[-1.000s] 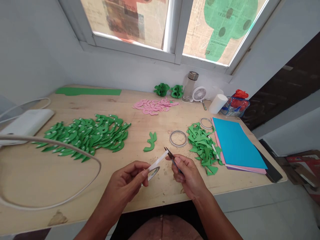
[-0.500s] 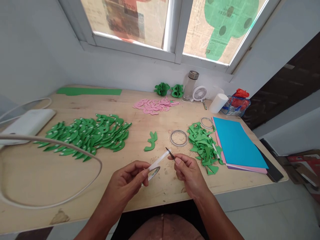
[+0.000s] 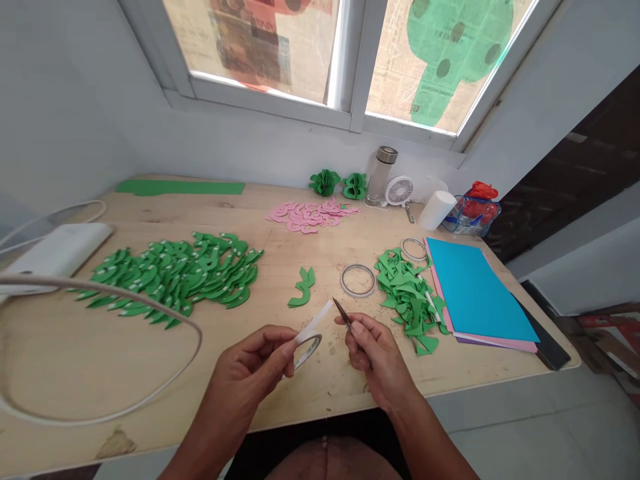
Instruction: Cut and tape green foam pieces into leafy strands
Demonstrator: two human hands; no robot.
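My left hand [image 3: 257, 363] pinches a roll of white tape [image 3: 309, 352], its ring tilted below the fingers. A loose strip of the tape [image 3: 316, 321] sticks up to the right from the fingertips. Closed around a pair of small scissors [image 3: 342, 312], my right hand [image 3: 373, 353] holds the dark blades pointing up and left. The blade tip is just beside the strip's free end, with a small gap between. Beyond the strip, a curved green paper piece [image 3: 303, 288] lies alone on the wooden table [image 3: 300, 253].
Green cut pieces with white tabs [image 3: 175, 273] are heaped left; green scraps [image 3: 413, 300] lie right, beside blue sheets [image 3: 480, 290]. Two tape rolls [image 3: 358, 280] sit between. Pink cutouts [image 3: 313, 215], a glass bottle [image 3: 381, 175] and a fan [image 3: 399, 191] stand behind. A cable [image 3: 165, 307] loops at left.
The scissors have come away from the strip's end, and the blades point more upward. The left hand still holds the tape in nearly the same place.
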